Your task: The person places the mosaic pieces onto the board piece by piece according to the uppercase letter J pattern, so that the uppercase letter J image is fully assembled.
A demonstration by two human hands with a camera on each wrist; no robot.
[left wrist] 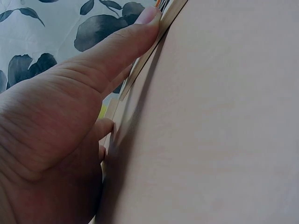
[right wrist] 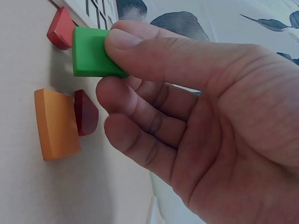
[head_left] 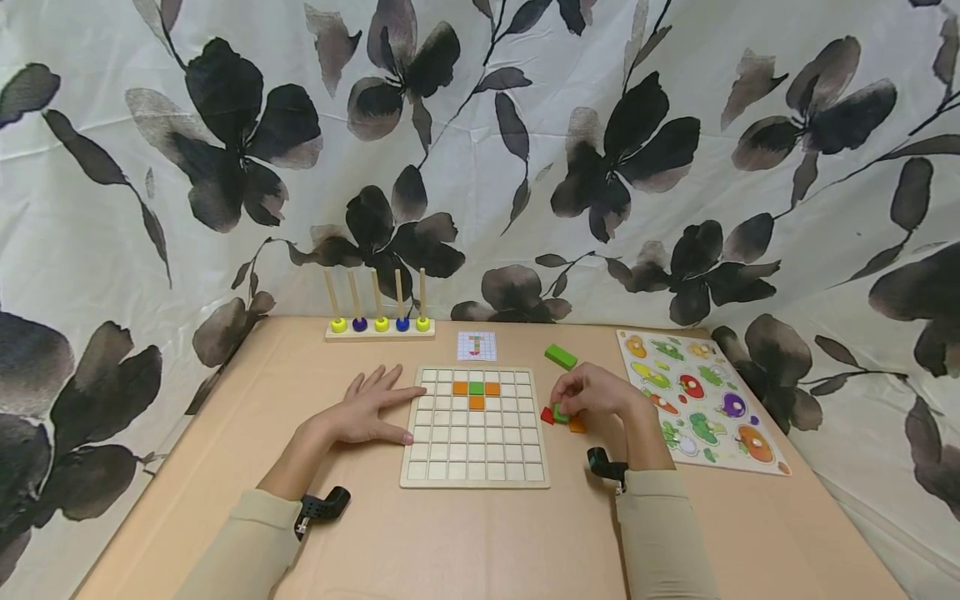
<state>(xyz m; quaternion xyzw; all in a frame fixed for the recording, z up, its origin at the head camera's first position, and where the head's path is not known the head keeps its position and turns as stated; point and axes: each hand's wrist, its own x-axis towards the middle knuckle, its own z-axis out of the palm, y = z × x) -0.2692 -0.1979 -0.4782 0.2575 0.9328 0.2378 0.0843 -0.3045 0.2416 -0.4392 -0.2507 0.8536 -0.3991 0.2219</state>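
Note:
A white gridded board (head_left: 437, 477) lies on the table, with orange tiles (head_left: 476, 403) around a green tile (head_left: 476, 388) near its top. My left hand (head_left: 367, 410) rests at the board's left side, fingers extended, thumb and index finger touching its edge. Right of the board, my right hand (head_left: 597, 390) pinches a small green block (right wrist: 88, 52) between thumb and fingers. Close by lie an orange block (right wrist: 59, 124), a red piece (right wrist: 60, 28) and a darker red piece (right wrist: 87, 114). Farther back sits a longer green block (head_left: 560, 357).
Behind the board lies a small pattern card (head_left: 489, 352). A wooden peg stand (head_left: 380, 335) with yellow and blue beads stands at the back left. To the right is a picture board of vegetables (head_left: 712, 400). Floral fabric (head_left: 495, 208) hangs behind the table.

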